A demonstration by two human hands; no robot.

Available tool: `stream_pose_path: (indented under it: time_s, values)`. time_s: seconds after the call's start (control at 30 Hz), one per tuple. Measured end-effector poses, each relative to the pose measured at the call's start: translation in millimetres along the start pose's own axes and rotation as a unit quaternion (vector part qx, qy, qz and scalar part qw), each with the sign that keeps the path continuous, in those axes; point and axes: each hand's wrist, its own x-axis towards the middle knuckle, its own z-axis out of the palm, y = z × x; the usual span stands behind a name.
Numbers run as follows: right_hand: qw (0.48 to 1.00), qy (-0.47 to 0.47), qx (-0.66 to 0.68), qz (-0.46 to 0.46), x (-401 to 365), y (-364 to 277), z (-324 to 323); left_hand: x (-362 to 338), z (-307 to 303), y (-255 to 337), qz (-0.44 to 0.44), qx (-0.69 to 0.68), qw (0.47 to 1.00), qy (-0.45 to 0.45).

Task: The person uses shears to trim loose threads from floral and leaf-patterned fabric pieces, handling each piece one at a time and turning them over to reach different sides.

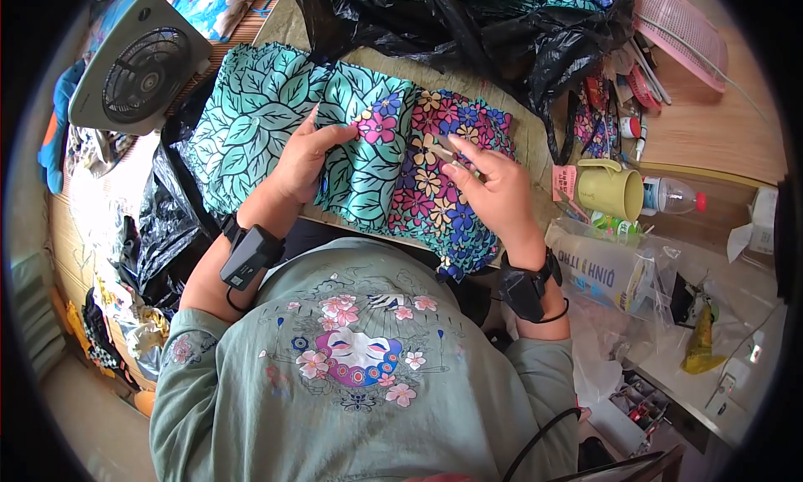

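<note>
A stack of teal leaf-print fabric pieces (251, 122) lies before me, with a folded teal piece (364, 176) bearing pink and blue flowers on its right part. My left hand (308, 157) grips the left edge of that folded piece; some of its fingers are hidden by the cloth. My right hand (498, 193) is closed around small metal thread snips (447, 150), tips pointing up and left. They are over the multicoloured flower-print fabric (447, 193), which hangs past the table's near edge.
Black plastic bags (468, 38) with more leaf-print cloth are at the back. A fan (142, 76) stands at the left. On the right are a pink basket (682, 30), a yellow-green mug (609, 191), a bottle (669, 196) and a clear plastic bag (619, 269).
</note>
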Motion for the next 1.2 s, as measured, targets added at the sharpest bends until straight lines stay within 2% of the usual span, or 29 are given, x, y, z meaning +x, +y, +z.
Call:
stream_pose_path:
  time_s: [0.07,0.1,0.2,0.23,0.33,0.37,0.47,0.63,0.77,0.87,1.0,1.07,1.2]
  values:
    - [0.996,0.035,0.086,0.018,0,0,2,-1,0,1,-0.018,-0.005,1.000,0.020]
    - [0.995,0.036,0.086,0.019,2,-2,4,-1,-2,0,-0.018,-0.005,1.000,0.020]
    - [0.988,0.066,0.113,-0.085,12,-15,11,0,-11,-7,0.068,0.109,0.992,-0.002]
    - [0.988,0.066,0.114,-0.085,15,-19,13,1,-15,-9,0.069,0.109,0.992,-0.002]
    - [0.996,-0.052,0.070,0.030,24,-30,21,5,-23,-14,0.067,0.119,0.991,0.015]
    - [0.996,-0.051,0.070,0.029,27,-31,25,5,-22,-12,0.067,0.119,0.990,0.015]
    - [0.989,-0.012,0.139,-0.042,37,-30,39,4,-17,-4,-0.018,-0.011,0.999,-0.027]
    - [0.987,-0.047,0.131,-0.078,52,-36,42,4,-13,-6,0.045,0.031,0.996,-0.072]
    - [0.980,0.025,0.189,-0.051,55,-38,45,1,-8,-7,0.069,-0.024,0.991,-0.108]
    - [0.982,0.060,0.179,-0.025,50,-26,36,0,-2,-2,0.062,0.070,0.995,-0.039]
    - [0.978,0.102,0.178,0.034,41,12,15,1,-4,-2,0.009,0.059,0.998,-0.012]
    - [0.977,0.108,0.121,0.139,35,30,-1,2,-4,-2,0.006,0.051,0.999,-0.004]
    - [0.979,0.092,0.035,0.177,31,41,-16,2,-5,-1,-0.001,0.034,0.999,0.014]
